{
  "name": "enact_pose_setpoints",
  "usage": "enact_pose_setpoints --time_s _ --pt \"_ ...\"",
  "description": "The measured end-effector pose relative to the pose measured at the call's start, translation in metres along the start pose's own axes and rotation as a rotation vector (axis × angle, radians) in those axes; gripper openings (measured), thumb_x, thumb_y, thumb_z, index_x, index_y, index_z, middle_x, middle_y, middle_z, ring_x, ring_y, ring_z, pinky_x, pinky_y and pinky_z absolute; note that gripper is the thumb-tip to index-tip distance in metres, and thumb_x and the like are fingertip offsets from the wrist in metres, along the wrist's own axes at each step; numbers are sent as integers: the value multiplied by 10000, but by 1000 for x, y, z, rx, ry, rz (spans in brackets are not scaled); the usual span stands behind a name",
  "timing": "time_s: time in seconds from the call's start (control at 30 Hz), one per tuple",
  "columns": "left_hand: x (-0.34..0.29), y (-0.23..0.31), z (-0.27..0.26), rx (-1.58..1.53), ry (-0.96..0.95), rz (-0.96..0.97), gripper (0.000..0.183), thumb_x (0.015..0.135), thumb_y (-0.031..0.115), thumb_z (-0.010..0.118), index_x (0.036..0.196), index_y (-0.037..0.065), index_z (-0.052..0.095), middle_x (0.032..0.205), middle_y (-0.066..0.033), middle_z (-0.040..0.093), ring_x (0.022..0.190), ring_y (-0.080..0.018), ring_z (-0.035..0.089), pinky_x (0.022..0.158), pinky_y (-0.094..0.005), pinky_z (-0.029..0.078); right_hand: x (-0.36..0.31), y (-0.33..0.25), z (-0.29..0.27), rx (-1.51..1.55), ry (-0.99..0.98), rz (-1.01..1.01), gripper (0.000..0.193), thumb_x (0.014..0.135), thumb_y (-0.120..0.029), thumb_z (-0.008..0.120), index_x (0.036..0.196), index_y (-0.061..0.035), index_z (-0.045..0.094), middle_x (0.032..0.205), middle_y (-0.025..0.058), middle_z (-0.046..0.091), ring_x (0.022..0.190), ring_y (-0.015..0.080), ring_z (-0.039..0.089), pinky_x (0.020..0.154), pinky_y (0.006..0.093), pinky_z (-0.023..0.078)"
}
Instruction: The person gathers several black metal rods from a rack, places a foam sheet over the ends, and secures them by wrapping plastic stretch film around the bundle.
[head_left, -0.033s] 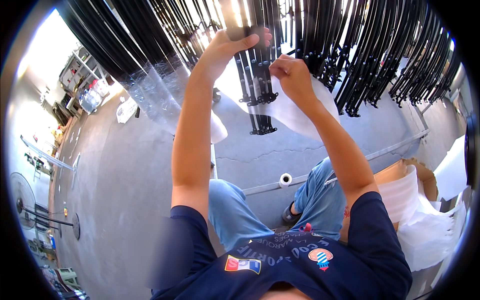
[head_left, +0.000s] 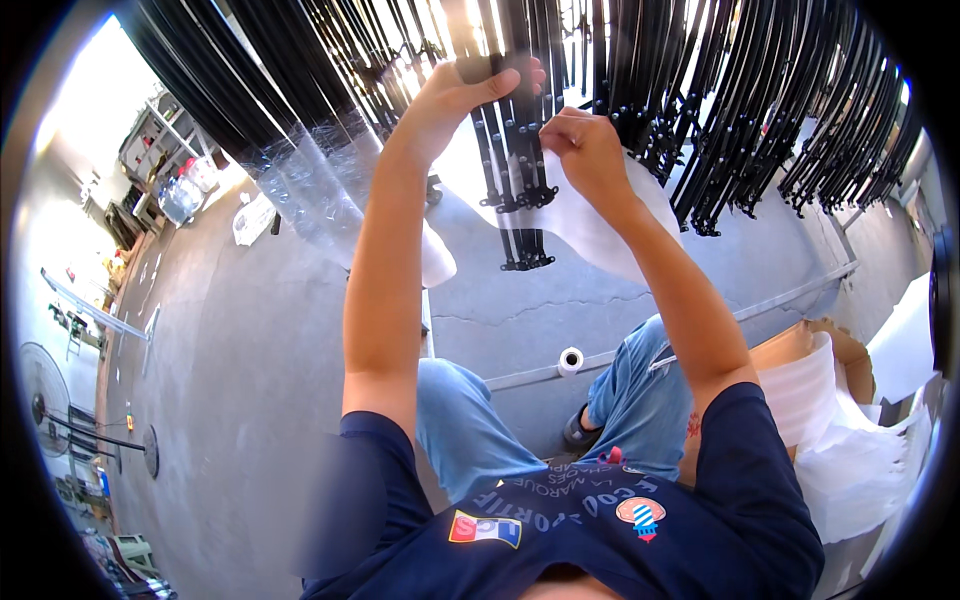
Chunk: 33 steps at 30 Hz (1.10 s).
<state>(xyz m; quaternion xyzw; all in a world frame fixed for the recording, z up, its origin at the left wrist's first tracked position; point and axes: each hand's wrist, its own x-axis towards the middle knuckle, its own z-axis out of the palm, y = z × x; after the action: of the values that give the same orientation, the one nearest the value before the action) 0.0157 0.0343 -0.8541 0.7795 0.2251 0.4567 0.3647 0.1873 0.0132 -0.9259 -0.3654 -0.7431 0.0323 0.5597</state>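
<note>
A bundle of slim black metal bars point(head_left: 515, 170) hangs upright in front of me, with small bracket-like ends at the bottom. My left hand point(head_left: 470, 92) is wrapped round the bundle high up, its thumb across the front and fingertips showing at the right side. Behind the bars spreads a thin white foam sheet point(head_left: 605, 230), its left part curling down below my left wrist. Just right of the bars, my right hand point(head_left: 588, 148) is closed in a pinch at the sheet's upper part; the exact grip is partly hidden by the fingers.
More black bars point(head_left: 740, 110) hang in dense rows across the back. Clear plastic film point(head_left: 310, 190) covers bars at left. A small white roll point(head_left: 570, 361) stands by my foot. An open cardboard box point(head_left: 850, 360) with white foam sheets point(head_left: 850, 460) sits right. A fan point(head_left: 50, 410) stands far left.
</note>
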Motion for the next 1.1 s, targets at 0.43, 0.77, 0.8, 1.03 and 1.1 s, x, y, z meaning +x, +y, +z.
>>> enact_pose_setpoints --time_s 0.43,0.77,0.8,1.03,1.1 --pt "-15 0 1 40 50 -61 339 794 329 598 969 39 622 860 -80 650 823 -171 607 867 -310 397 9 -12 -6 247 6 203 65 737 21 548 707 25 606 651 16 530 591 86 457 565 225 359" --pt "-64 -14 -3 531 -59 -115 467 729 60 626 1174 56 484 1044 -109 598 982 -217 557 853 -345 417 12 -15 -23 342 -123 385 105 806 -55 511 754 -24 597 685 3 545 611 54 470 578 199 382" --pt "-68 -15 -1 600 -58 -133 468 731 48 616 1179 57 477 1038 -114 599 971 -220 563 845 -337 423 10 -11 -25 345 -148 376 98 811 -61 511 765 -29 591 684 0 540 615 53 471 582 199 384" --pt "-60 -19 7 746 55 25 230 740 -6 556 963 37 592 776 -92 555 711 -242 560 639 -338 430 10 5 -21 385 -410 339 146 780 -58 570 909 -41 504 792 4 529 726 83 496 657 229 419" --pt "-61 -20 13 773 124 43 214 734 -26 554 942 15 584 768 -97 530 704 -250 549 635 -338 423 14 5 -17 342 -380 343 162 763 -41 585 907 -34 510 800 6 533 736 87 501 663 234 423"
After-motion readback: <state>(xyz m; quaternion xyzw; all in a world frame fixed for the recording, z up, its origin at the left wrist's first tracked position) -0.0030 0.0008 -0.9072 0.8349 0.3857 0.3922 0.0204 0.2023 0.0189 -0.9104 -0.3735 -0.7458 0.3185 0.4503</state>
